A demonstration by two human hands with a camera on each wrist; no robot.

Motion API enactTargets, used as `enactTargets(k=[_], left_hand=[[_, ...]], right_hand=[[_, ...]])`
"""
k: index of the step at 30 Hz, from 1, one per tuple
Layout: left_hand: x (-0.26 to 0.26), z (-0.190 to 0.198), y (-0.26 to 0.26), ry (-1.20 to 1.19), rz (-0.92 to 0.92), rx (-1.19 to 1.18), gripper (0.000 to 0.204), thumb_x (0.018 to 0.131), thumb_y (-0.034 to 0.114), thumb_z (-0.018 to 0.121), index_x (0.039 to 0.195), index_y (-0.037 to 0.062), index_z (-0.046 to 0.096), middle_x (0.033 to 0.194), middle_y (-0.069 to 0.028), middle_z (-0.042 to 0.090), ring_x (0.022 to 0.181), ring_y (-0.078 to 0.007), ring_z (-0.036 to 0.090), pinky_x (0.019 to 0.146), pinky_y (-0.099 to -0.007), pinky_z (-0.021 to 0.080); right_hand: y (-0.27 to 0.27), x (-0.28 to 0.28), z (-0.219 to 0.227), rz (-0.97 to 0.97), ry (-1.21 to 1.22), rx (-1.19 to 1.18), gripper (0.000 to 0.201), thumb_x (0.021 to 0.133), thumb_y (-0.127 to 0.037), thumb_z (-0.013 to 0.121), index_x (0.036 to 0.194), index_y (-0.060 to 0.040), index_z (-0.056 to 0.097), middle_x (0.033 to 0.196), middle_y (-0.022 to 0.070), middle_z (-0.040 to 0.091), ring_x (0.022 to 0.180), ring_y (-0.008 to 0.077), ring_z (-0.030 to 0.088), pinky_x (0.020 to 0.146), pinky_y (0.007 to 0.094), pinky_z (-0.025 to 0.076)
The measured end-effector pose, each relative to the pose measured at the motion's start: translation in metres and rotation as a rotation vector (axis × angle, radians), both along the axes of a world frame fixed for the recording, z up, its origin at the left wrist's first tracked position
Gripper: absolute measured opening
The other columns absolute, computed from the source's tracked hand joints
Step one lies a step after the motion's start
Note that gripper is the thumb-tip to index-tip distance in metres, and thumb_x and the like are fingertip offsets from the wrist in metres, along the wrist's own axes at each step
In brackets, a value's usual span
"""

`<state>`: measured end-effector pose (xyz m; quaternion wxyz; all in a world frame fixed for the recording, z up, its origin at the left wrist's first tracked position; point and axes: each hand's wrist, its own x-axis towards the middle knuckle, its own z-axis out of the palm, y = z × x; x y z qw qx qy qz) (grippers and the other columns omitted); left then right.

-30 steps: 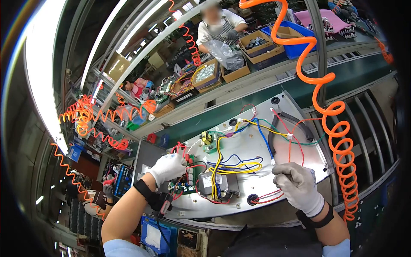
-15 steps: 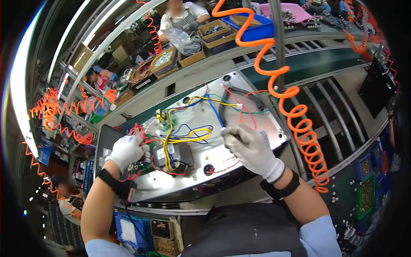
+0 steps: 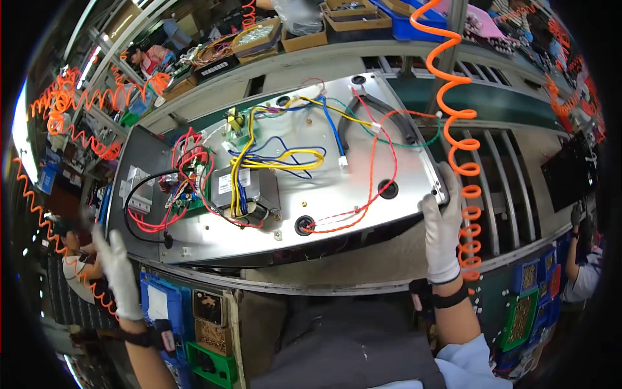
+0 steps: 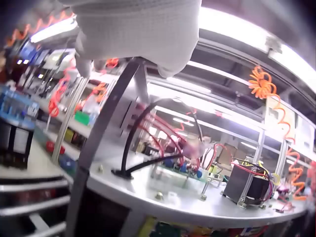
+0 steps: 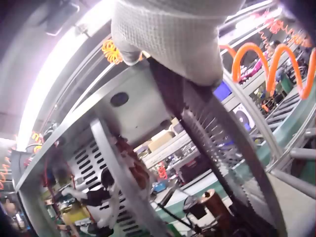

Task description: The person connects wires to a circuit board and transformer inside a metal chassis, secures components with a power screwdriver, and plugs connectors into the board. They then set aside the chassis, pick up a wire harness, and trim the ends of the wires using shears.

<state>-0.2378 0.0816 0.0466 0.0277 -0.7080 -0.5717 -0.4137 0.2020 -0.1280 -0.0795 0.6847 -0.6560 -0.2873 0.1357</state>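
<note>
A shallow metal chassis carries coloured wires and a black boxy transformer with a white label. My right hand, in a white glove, grips its right front corner, thumb on the near side and fingers along the end. In the right wrist view the glove sits over that corner. My left hand, also gloved, has its fingers extended beside the chassis's front left end. The left wrist view shows that glove above the grey end panel. A black cable loops near this panel.
An orange coiled hose hangs just right of the chassis. Metal rollers lie beyond it. Blue bins and a green bin stand in front at left. Boxes line the shelf behind. Other people work around the line.
My left hand has left the red wires and moved outward to the chassis's left end. My right hand has let go of the wires and taken hold of the right front corner.
</note>
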Motion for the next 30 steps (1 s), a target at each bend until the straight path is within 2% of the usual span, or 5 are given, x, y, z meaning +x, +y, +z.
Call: enactTargets(k=[9,13,15,20,30], left_hand=[[0.049,0.009,-0.033,0.372,0.149,0.328,0.043,0.093,0.009,0.051,0.134,0.0004,0.042,0.128,-0.0198,0.048,0.119,-0.0292,0.046,0.103,-0.0386,0.035],[0.105,-0.032,-0.067,-0.757,-0.403,-0.566,0.023,0.092,0.014,0.056,0.109,-0.0003,0.062,0.1,-0.0112,0.064,0.086,-0.0163,0.062,0.07,-0.0305,0.051],[0.145,-0.024,-0.06,-0.172,-0.279,-0.496,0.038,0.089,0.034,0.062,0.106,0.0007,0.063,0.099,-0.0137,0.064,0.087,-0.0184,0.063,0.067,-0.0324,0.052],[0.159,-0.037,-0.024,-0.631,-0.421,-0.542,0.023,0.085,0.02,0.066,0.09,-0.0014,0.06,0.068,-0.0005,0.057,0.054,-0.0048,0.048,0.051,-0.0231,0.041],[0.185,0.011,-0.044,0.094,-0.445,-0.33,0.04,0.078,0.035,0.068,0.1,0.0019,0.067,0.096,-0.0191,0.06,0.087,-0.0333,0.063,0.075,-0.0414,0.05]], right_hand=[[0.005,-0.004,-0.001,0.011,0.02,0.047,0.056,0.092,-0.016,0.051,0.14,0.0059,0.033,0.129,0.0095,0.045,0.1,0.0139,0.047,0.089,0.0264,0.041],[-0.001,-0.009,0.013,-0.138,-0.507,-0.062,0.053,0.085,-0.001,0.05,0.135,0.0082,0.036,0.139,0.0167,0.039,0.127,0.0253,0.04,0.103,0.0355,0.036],[0.0,-0.023,0.026,-0.002,-0.637,0.272,0.052,0.074,0.005,0.057,0.124,0.0086,0.045,0.136,0.0202,0.042,0.127,0.0297,0.042,0.102,0.0383,0.038],[0.057,-0.039,0.12,0.406,-1.009,0.075,0.047,0.07,-0.007,0.069,0.115,0.0001,0.057,0.125,0.0187,0.053,0.117,0.036,0.05,0.097,0.0452,0.04],[0.146,-0.05,0.136,0.528,-1.187,-0.265,0.041,0.078,-0.016,0.063,0.117,-0.007,0.062,0.099,0.0153,0.068,0.094,0.0291,0.066,0.083,0.0366,0.05]])
